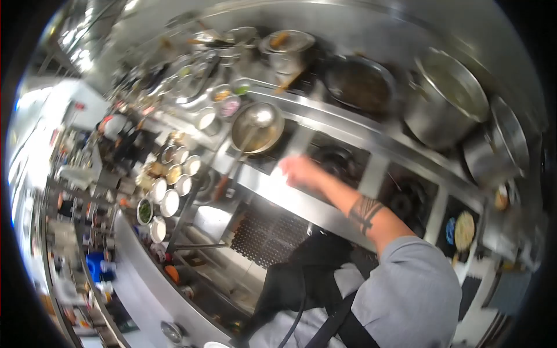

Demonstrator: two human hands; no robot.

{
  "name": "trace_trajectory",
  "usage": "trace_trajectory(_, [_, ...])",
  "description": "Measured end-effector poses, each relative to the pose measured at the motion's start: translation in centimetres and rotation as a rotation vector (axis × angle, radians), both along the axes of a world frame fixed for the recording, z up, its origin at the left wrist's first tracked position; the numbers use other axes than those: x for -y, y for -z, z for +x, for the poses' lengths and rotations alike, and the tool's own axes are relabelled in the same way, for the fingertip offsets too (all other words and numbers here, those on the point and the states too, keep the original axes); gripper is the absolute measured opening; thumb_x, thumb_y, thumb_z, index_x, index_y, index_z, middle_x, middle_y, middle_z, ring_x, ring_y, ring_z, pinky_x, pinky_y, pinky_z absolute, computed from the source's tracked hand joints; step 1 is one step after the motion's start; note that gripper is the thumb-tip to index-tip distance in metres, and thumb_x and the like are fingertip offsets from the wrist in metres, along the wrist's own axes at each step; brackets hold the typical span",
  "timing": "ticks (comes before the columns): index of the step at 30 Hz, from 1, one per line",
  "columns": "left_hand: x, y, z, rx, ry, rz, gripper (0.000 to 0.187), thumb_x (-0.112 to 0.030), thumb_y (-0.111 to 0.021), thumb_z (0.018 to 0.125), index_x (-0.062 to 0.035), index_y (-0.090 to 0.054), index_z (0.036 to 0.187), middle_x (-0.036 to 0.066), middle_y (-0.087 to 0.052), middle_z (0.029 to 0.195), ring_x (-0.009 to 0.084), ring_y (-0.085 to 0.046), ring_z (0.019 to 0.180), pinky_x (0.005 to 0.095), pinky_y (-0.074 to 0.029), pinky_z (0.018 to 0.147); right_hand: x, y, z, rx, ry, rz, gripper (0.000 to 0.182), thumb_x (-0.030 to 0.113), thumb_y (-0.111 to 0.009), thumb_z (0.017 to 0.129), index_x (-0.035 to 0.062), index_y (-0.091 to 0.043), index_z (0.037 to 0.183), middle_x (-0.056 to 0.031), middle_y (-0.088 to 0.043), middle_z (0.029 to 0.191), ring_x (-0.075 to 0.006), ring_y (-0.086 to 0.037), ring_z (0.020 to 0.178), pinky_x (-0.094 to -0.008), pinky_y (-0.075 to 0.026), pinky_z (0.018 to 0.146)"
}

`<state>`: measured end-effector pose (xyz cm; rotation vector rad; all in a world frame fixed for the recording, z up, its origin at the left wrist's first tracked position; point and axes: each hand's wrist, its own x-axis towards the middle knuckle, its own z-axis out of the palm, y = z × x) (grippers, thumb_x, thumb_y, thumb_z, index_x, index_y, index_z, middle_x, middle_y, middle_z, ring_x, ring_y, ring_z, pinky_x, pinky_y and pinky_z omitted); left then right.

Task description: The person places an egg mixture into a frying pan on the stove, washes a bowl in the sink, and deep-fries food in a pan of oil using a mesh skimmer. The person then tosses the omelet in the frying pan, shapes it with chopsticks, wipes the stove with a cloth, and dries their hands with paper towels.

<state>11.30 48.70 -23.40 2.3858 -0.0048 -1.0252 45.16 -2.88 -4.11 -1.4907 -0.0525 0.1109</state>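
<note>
My right hand (299, 171) is held over the steel front ledge (325, 211) of the stove, with the tattooed forearm reaching in from the lower right. Motion smears its fingers. A bright white patch lies by the fingertips, and I cannot make out whether it is a cloth or glare. Beyond the hand, to its left, a round pan (272, 139) sits on a burner. A ladle (262, 118) rests in the pan, its long handle pointing toward the front edge. Near that handle's end is a brown wooden handle (221, 188). My left hand is out of view.
Behind the burners stand a dark wok (360, 84), a large stockpot (449, 95) and a lidded pot (287, 43). Several white tubs (169, 203) line the left side. A person (125, 136) is farther left. A flat round food (464, 231) lies at right.
</note>
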Motion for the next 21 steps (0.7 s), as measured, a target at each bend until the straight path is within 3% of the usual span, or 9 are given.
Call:
trace_trajectory(5, [-0.2,3.2,1.7,-0.072,0.288,-0.093,0.029,-0.023,-0.059,0.093,-0.0021,-0.062,0.112,0.012,-0.070,0.101,0.0262,-0.068,0.091,0.0384,-0.055,0.079,0.9,6.2,-29.4,-0.565,0.166,-0.230,0.019,0.009,-0.047,0.091,0.0022,-0.064,0.096,-0.0121,-0.061,0.070,-0.0243,-0.065,0.057,-0.0409,-0.050,0.047])
trace_trajectory(7, [0.0,5.3,1.9,-0.118,0.376,-0.139,0.029,-0.023,-0.059,0.093,-0.0020,-0.062,0.112,0.011,-0.070,0.100,0.0253,-0.068,0.090,0.0378,-0.055,0.078,2.4,6.3,-39.2,-0.535,0.274,-0.489,0.026,0.018,-0.046,0.093,0.0002,-0.064,0.090,-0.0184,-0.063,0.074,-0.0333,-0.067,0.064,-0.0450,-0.051,0.059])
trace_trajectory(8, [0.0,6.3,2.0,-0.121,0.436,-0.185,0.029,-0.023,-0.059,0.093,-0.0020,-0.062,0.112,0.011,-0.070,0.099,0.0249,-0.068,0.090,0.0375,-0.055,0.078,3.2,8.4,-43.7,-0.248,0.425,-0.805,0.030,0.024,-0.050,0.090,-0.0004,-0.065,0.081,-0.0227,-0.064,0.078,-0.0413,-0.064,0.072,-0.0482,-0.051,0.069])
trace_trajectory(10, [1.8,6.3,2.5,0.013,0.723,-0.358,0.028,-0.022,-0.060,0.093,-0.0020,-0.061,0.113,0.011,-0.070,0.098,0.0241,-0.068,0.089,0.0369,-0.056,0.077,6.0,7.5,-51.3,-0.349,0.706,-0.802,0.023,0.021,-0.058,0.078,0.0008,-0.063,0.068,-0.0236,-0.063,0.072,-0.0429,-0.063,0.073,-0.0510,-0.050,0.070])
trace_trajectory(12, [2.9,6.1,4.1,0.335,1.318,-0.369,0.024,-0.019,-0.063,0.091,-0.0055,-0.060,0.111,0.007,-0.069,0.091,0.0190,-0.067,0.084,0.0326,-0.054,0.066,9.8,7.8,-58.4,-0.269,1.005,-1.002,0.005,0.005,-0.056,0.075,0.0019,-0.060,0.077,-0.0238,-0.059,0.077,-0.0441,-0.059,0.076,-0.0510,-0.047,0.068])
trace_trajectory(13, [5.3,4.3,3.5,0.340,1.325,-0.369,0.024,-0.019,-0.063,0.091,-0.0055,-0.060,0.111,0.007,-0.069,0.091,0.0190,-0.067,0.084,0.0326,-0.054,0.066,11.8,6.8,-61.7,-0.353,1.089,-0.913,0.012,-0.004,-0.056,0.072,0.0033,-0.056,0.082,-0.0214,-0.057,0.085,-0.0421,-0.056,0.086,-0.0471,-0.046,0.074])
trace_trajectory(15, [10.5,0.9,-0.7,-0.449,-0.263,-0.293,0.021,-0.020,-0.063,0.093,-0.0063,-0.061,0.108,0.006,-0.066,0.088,0.0167,-0.066,0.078,0.0296,-0.050,0.059,15.8,5.2,-66.3,-0.300,1.374,-1.130,0.022,-0.001,-0.062,0.071,0.0037,-0.057,0.092,-0.0210,-0.057,0.096,-0.0421,-0.054,0.094,-0.0473,-0.044,0.087])
trace_trajectory(18, [15.7,-1.6,-6.2,-0.357,-0.072,-0.322,0.021,-0.024,-0.058,0.095,-0.0073,-0.061,0.107,0.005,-0.067,0.089,0.0177,-0.066,0.075,0.0297,-0.049,0.057,22.7,11.0,-71.2,-0.661,1.487,-1.174,0.027,0.012,-0.068,0.075,-0.0029,-0.057,0.094,-0.0228,-0.058,0.097,-0.0398,-0.058,0.093,-0.0490,-0.045,0.081])
trace_trajectory(21, [16.6,-0.7,-12.2,-0.118,0.514,-0.230,0.023,-0.026,-0.052,0.097,-0.0067,-0.062,0.105,0.006,-0.067,0.090,0.0179,-0.067,0.074,0.0303,-0.050,0.056,29.7,15.2,-73.4,-0.796,1.283,-0.246,0.024,0.018,-0.065,0.081,-0.0010,-0.062,0.094,-0.0153,-0.066,0.088,-0.0279,-0.066,0.079,-0.0426,-0.053,0.070])
